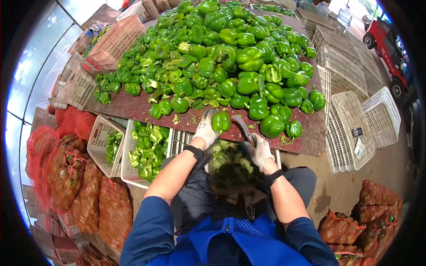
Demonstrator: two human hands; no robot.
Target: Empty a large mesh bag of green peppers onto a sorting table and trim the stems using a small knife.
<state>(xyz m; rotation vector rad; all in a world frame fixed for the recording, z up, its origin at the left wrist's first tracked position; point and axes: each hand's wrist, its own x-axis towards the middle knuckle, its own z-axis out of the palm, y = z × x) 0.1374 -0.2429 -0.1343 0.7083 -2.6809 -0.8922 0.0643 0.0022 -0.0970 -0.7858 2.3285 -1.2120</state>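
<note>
A green bell pepper (221,121) is in my left hand (206,131), which wears a white glove and holds it at the near edge of the dark red tabletop (306,141). My right hand (261,153), gloved too, is closed round the handle of a curved knife (242,127). Its blade points up and left, just right of the pepper and apart from it. Beyond both hands rises a large heap of green bell peppers (213,62). Below them, between my knees, pale green scraps (228,156) lie in a container partly hidden by a dark blur.
Left of my knees stands a white crate (133,175) of cut green peppers beside another crate (100,144). Filled red mesh bags (113,213) lie at the left, more mesh bags (341,228) at the lower right. Stacked crates (350,128) flank the table's right side, near a red vehicle (388,55).
</note>
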